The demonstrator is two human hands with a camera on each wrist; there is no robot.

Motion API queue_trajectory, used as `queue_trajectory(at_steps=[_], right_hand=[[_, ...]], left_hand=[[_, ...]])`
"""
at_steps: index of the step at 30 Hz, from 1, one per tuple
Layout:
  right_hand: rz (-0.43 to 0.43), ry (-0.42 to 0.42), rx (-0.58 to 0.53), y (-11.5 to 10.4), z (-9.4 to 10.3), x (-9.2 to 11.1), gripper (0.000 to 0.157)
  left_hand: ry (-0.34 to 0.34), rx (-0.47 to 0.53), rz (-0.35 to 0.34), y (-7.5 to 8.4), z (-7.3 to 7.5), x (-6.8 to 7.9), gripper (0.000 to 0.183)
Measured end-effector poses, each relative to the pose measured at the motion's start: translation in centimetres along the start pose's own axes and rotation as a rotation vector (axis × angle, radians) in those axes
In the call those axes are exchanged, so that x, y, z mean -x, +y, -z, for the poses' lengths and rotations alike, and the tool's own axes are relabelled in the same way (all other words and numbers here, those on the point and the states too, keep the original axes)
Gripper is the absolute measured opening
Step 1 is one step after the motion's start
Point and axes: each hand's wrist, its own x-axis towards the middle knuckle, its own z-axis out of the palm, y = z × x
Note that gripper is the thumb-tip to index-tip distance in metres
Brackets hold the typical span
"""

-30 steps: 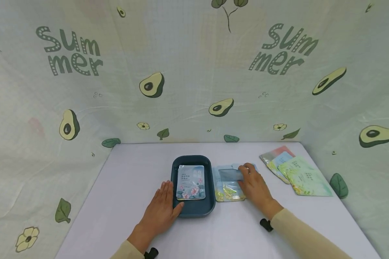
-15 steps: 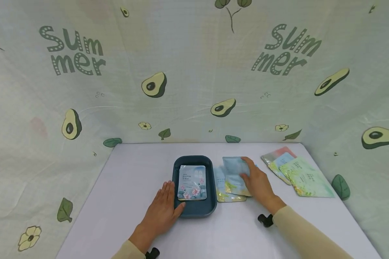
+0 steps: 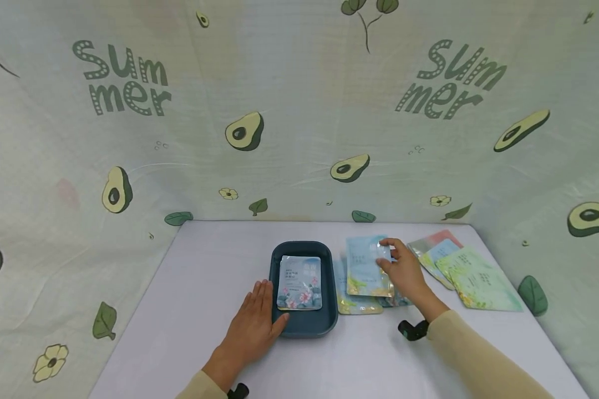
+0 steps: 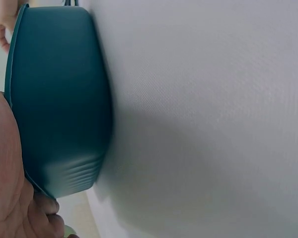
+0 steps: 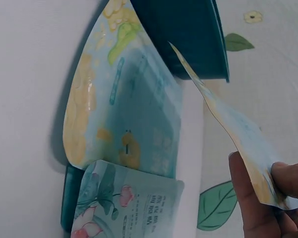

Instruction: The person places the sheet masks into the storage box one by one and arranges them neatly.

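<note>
My right hand [image 3: 406, 274] pinches the right edge of a light blue sheet mask packet [image 3: 366, 266] between thumb and fingers. The raised packet appears nearly edge-on in the right wrist view, the thumb on one face and fingers on the other. Below it lie another blue-and-yellow packet [image 5: 124, 109] and a lotus-print packet [image 5: 134, 203], partly overlapped. My left hand [image 3: 249, 327] rests along the left side of a dark teal tray [image 3: 301, 327], fingers extended, thumb over the near-left rim. Inside the tray lies a lotus-print packet [image 3: 299, 282], printed side up.
At the back right, several overlapping packets lie fanned out, with a green one [image 3: 481, 280] on top and a red-and-silver one [image 3: 431, 243] behind. A white cloth covers the table [image 3: 194, 277]. Printed fabric [image 3: 299, 111] hangs behind and at both sides.
My right hand has lifted the blue packet from the pile, straightening it so its printed face shows. The lotus-print packet underneath has come into view. My left hand stays at the tray.
</note>
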Motion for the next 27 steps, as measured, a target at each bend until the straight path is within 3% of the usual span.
queue_trajectory(at_steps=[14,27], right_hand=[[-0.039,-0.031,-0.071,-2.1,0.2,-0.3,0.045],[-0.035,-0.091,-0.257,-4.2,-1.4,-0.1,0.04]], left_hand=[[0.01,-0.009,-0.001,-0.2,-0.1,-0.1,0.089],[0.025,-0.023,-0.006,-0.1,-0.2,-0.1,0.089]])
